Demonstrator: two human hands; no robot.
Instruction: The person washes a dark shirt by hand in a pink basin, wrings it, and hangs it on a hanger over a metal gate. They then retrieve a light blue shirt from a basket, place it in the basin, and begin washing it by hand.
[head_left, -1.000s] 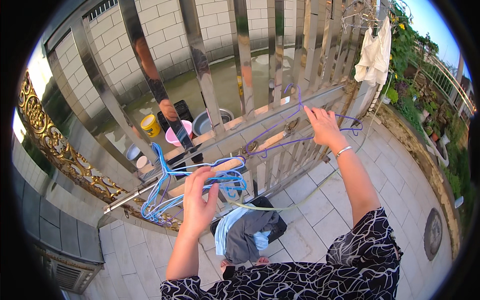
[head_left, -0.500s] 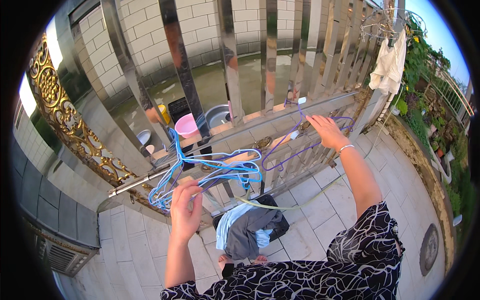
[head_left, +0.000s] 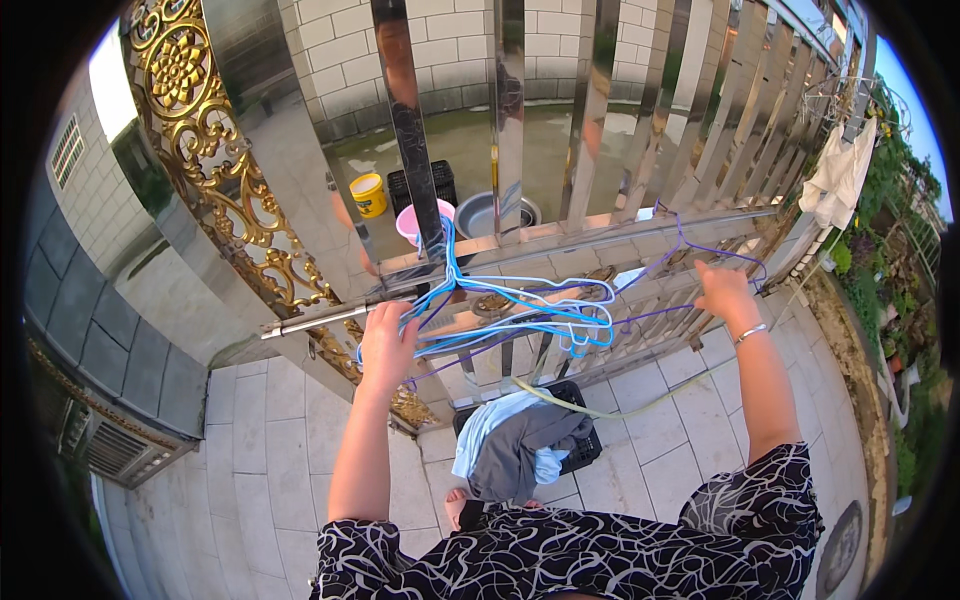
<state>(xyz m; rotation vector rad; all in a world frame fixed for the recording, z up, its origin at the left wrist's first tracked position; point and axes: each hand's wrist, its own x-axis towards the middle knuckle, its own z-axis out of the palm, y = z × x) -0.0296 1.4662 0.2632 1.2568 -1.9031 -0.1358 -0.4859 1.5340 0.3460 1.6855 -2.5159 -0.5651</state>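
Behind 1 metal gate's bars [head_left: 508,120] lies wet ground; left fingers curl beside blue hangers [head_left: 462,281], grip unclear; right hand [head_left: 726,294] spreads thumb and forefinger apart by 1 purple hanger [head_left: 680,236]

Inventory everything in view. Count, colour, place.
gate: one, silver, centre
scrollwork panel: one, gold, left
brick wall: one, pale, top
blue hangers: several, blue, centre
purple hanger: at least one, purple, centre-right
bucket: one, yellow, beyond gate
basins: two, pink and grey, beyond gate
crates: two, black, beyond gate and lower centre
garments: at least two, light blue and grey, lower centre
hose: one, pale green, lower centre
cloth: one, white, upper right
plants: many, green, far right
patterned top: one, black, bottom
left hand: one, by blue hangers
right hand: one, by purple hanger
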